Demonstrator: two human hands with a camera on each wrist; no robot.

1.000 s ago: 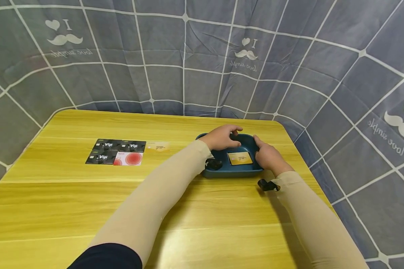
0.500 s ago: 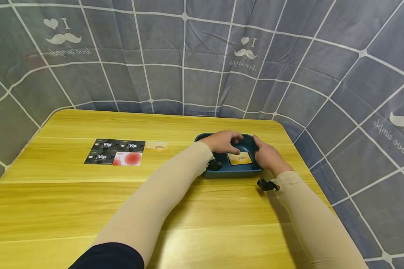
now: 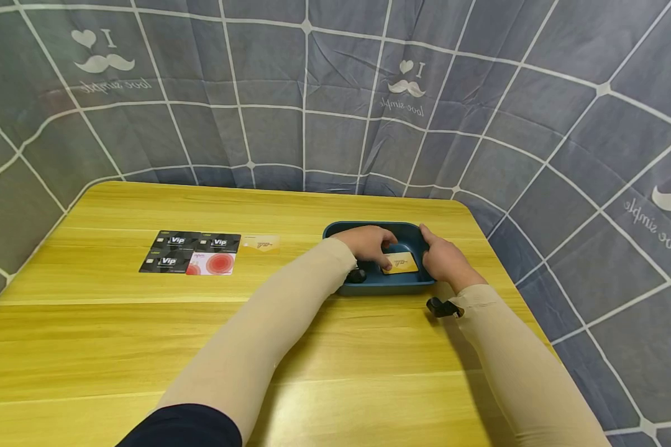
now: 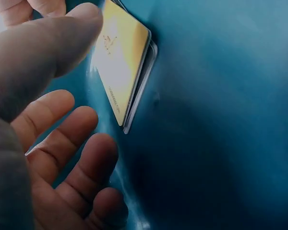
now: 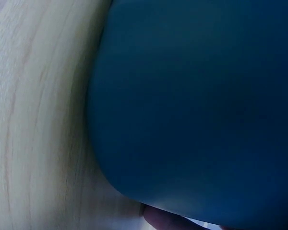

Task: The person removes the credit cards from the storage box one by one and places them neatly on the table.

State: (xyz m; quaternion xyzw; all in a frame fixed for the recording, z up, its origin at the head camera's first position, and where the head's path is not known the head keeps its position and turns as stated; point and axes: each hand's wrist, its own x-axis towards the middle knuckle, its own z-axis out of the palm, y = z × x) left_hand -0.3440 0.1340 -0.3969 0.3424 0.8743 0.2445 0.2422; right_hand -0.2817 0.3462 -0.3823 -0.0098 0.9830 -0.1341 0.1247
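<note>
The top yellow card (image 3: 402, 262) lies toward 4 o'clock in the blue tray (image 3: 386, 288), a second card (image 4: 141, 76) edging out beneath it. The left hand (image 3: 367, 242) reaches in from 10 o'clock, thumb at the card, fingers loosely bent and parted; no pinch shows. The right hand (image 3: 447, 261) grips the tray at 3 o'clock, thumb at the rim, most fingers hidden. A firm hold there should steady things; best slide the top card aside, then pinch its edges alone
</note>
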